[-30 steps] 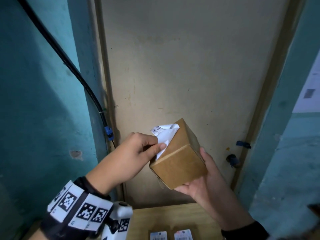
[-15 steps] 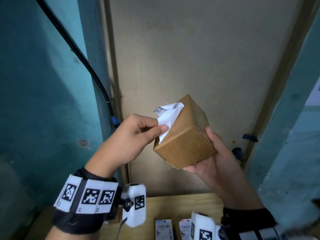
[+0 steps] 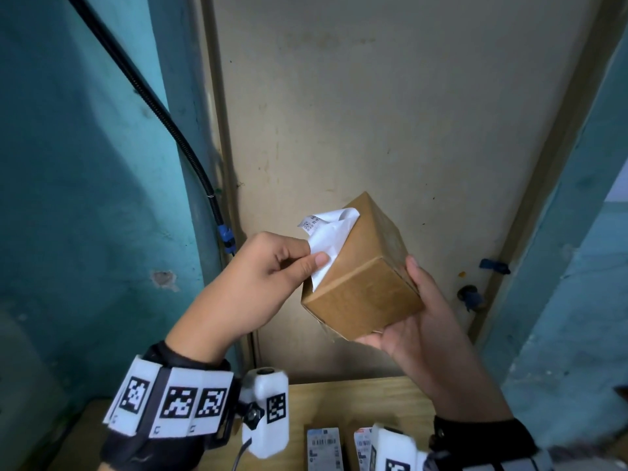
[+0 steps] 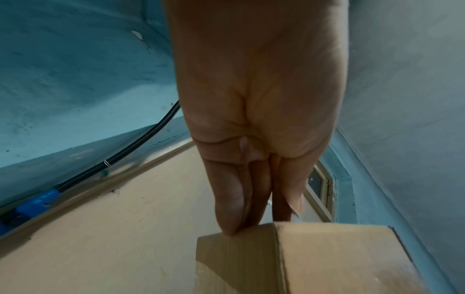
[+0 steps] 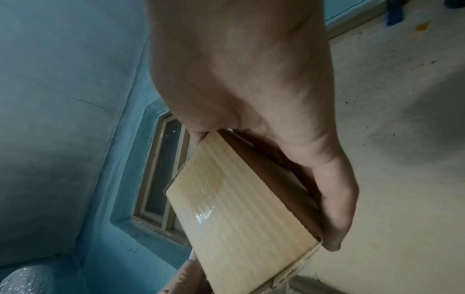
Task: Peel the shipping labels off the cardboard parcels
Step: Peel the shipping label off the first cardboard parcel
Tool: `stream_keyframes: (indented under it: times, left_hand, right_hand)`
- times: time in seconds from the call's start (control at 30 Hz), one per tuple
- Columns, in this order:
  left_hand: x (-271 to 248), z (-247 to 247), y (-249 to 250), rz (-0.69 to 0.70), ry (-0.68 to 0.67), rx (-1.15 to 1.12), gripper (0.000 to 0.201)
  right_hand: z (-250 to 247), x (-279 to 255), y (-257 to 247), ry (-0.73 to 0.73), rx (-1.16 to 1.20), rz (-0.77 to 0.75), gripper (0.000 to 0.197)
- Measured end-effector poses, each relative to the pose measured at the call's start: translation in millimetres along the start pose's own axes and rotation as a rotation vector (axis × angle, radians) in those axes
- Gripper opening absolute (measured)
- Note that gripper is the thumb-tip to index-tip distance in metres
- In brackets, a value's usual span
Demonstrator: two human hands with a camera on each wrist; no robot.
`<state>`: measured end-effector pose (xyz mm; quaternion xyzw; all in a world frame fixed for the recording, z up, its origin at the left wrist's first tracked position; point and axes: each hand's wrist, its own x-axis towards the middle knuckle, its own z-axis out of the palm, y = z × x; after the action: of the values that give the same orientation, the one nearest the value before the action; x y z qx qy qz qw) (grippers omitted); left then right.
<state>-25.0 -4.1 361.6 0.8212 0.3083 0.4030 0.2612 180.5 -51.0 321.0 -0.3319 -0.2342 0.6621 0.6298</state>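
Since a second ago label (image 3: 328,237) barely peels further; left hand (image 3: 268,280) pinches its free flap, right hand (image 3: 421,321) cups parcel (image 3: 365,287) underneath, bracing against pull.

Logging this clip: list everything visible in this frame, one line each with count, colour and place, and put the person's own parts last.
cardboard box: one, brown, held up in front of the door.
shipping label: one, white, partly peeled from the box's upper left face, its top curling free.
small labelled boxes: at least two, white labels with barcodes, on the table at the bottom edge.
table: one, light wood, below the hands.
door: one, beige, behind the box.
walls: teal, either side of the door.
cable: one, black, ribbed, along the left wall.
left hand: pinches the label.
right hand: cradles the box from below.
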Motion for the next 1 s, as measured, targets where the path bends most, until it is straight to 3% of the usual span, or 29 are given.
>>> stream_keyframes:
  times: [0.33, 0.47, 0.67, 0.83, 0.93, 1.0]
  left_hand:
    - [0.7, 5.4, -4.9, -0.024, -0.038, -0.002, 0.054]
    - [-0.5, 7.4, -7.4, -0.037, -0.047, 0.005, 0.054]
    - [-1.0, 10.4, -14.4, -0.040, -0.043, 0.003, 0.057]
    - [-0.8, 12.1, -20.7, -0.054, -0.034, -0.026, 0.056]
    - [-1.2, 12.0, -22.3, -0.062, -0.029, -0.039, 0.054]
    - [-1.4, 11.7, -24.6, -0.068, -0.026, -0.049, 0.053]
  right_hand:
    - [-7.5, 2.7, 3.0, 0.021, 0.014, 0.029, 0.084]
    - [-10.9, 1.9, 4.3, 0.017, 0.036, 0.032, 0.070]
    - [-10.9, 3.4, 7.6, 0.020, 0.008, 0.039, 0.077]
    - [-7.8, 4.2, 8.4, 0.046, 0.021, 0.044, 0.059]
    - [-4.1, 3.1, 10.2, 0.065, 0.012, 0.041, 0.063]
    - [-1.6, 2.3, 10.4, 0.083, 0.000, 0.039, 0.050]
